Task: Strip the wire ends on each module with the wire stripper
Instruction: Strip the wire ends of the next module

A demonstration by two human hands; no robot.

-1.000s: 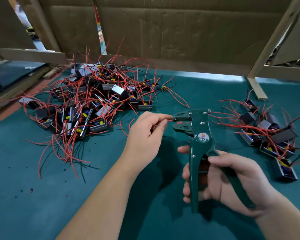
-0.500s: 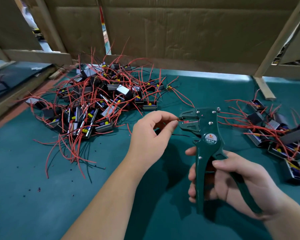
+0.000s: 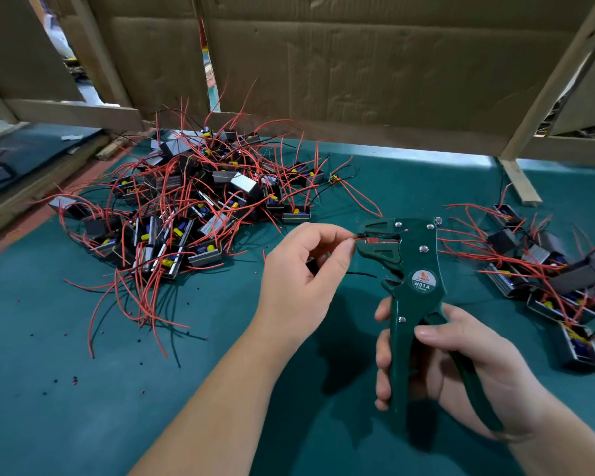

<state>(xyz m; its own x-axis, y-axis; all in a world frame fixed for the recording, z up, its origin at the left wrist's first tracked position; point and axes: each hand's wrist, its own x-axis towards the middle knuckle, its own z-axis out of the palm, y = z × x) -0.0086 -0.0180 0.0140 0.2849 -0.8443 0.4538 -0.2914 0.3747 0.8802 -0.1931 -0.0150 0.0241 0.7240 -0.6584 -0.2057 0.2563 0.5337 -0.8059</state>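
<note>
Aligning red wire (image 3: 357, 239) end in wire stripper (image 3: 416, 262) mouth: left hand (image 3: 299, 280) grip pinched wire near tip for control; right hand (image 3: 461, 365) grip closed round handles, squeeze likely next.

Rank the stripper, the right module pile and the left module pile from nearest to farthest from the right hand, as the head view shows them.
1. Stripper: gripped in the right hand itself.
2. Right pile: just to the right of that hand and a little beyond it.
3. Left pile: far to the left, past the left hand, which pinches a wire.
</note>
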